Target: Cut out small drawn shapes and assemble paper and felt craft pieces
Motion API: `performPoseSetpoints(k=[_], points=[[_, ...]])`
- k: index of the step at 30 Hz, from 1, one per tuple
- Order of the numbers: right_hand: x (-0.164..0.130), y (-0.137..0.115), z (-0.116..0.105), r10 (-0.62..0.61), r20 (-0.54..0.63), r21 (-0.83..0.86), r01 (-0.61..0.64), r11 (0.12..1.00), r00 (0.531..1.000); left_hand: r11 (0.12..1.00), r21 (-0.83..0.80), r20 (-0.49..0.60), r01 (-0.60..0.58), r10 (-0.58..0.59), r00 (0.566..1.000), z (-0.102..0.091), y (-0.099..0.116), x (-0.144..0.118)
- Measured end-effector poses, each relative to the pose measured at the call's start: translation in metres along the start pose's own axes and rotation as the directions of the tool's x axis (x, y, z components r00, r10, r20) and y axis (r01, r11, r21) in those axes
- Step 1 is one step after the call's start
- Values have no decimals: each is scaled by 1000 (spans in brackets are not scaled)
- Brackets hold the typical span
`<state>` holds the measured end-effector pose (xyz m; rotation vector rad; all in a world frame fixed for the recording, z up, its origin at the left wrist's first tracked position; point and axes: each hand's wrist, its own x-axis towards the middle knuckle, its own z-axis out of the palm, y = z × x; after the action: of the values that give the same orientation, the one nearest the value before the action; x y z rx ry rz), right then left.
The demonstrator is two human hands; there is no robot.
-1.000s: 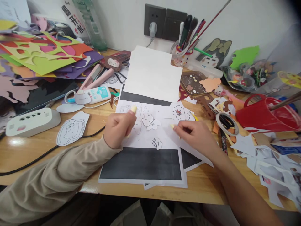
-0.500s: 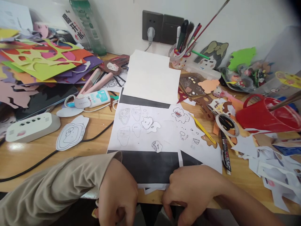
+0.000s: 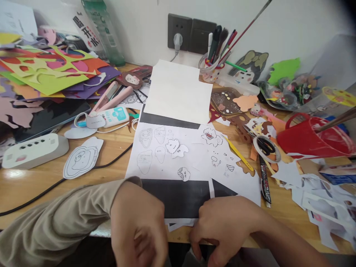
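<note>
My left hand (image 3: 140, 226), below a beige sleeve (image 3: 63, 218), is in front of the table's near edge. Its fingers curl inward and look blurred; whatever they hold is hidden. On the right, the wrist of my right hand (image 3: 222, 226) rests at the edge of the paper sheets. Its fingers point down past the table edge, thumb apart from forefinger, the tips partly cut off by the frame. Between and beyond the hands lies a white sheet with line drawings (image 3: 172, 168) and a black band (image 3: 183, 198). A cut-out cat drawing (image 3: 178, 148) and a small striped cut-out (image 3: 183, 173) lie on it.
A blank white sheet (image 3: 178, 92) lies farther back. Left are a white power strip (image 3: 36, 150), a black cord (image 3: 111, 162) and coloured paper scraps (image 3: 52, 70). Right are yellow tweezers (image 3: 239, 154), a black pen (image 3: 265, 181), scissors (image 3: 267, 144) and a red cup (image 3: 300, 135).
My left hand has turned and risen slightly, showing more of its curled fingers. The orange bit beside it is out of sight. My right hand stays nearly in place.
</note>
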<state>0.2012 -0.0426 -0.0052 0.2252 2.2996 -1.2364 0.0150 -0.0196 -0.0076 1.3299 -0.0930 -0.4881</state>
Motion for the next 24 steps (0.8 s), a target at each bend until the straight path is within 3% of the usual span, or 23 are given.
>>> performPoseSetpoints(k=[1,2,3,4,5,6,7,9,13,24], points=[[0,1,0,-1,-7,1,1,1000,1000,997,71,-229,-7,24,973,-2,7,-3],[0,1,1,-3,-8,5,3,1000,1000,988,156,-458,-18,89,884,-5,12,-5],[0,2,1,-5,-5,9,5,1000,1000,972,228,-686,61,116,718,-9,14,-8],[0,2,1,-3,-2,13,3,1000,1000,938,292,-852,187,166,496,-13,12,-10],[0,2,1,0,3,16,0,1000,1000,879,332,-930,343,244,275,-18,8,-12],[0,1,1,4,4,19,-4,1000,1000,795,349,-934,496,341,110,-23,2,-14],[0,1,1,8,2,17,-8,1000,1000,711,355,-901,607,433,19,-28,-5,-15],[0,0,1,9,-4,15,-9,1000,1000,615,374,-856,694,518,2,-36,-18,-17],[0,-1,0,0,1,21,0,1000,1000,532,440,-825,724,558,91,-45,-33,-17],[0,1,1,-4,-2,26,4,1000,1000,541,470,-817,698,566,112,-50,-36,-16]])
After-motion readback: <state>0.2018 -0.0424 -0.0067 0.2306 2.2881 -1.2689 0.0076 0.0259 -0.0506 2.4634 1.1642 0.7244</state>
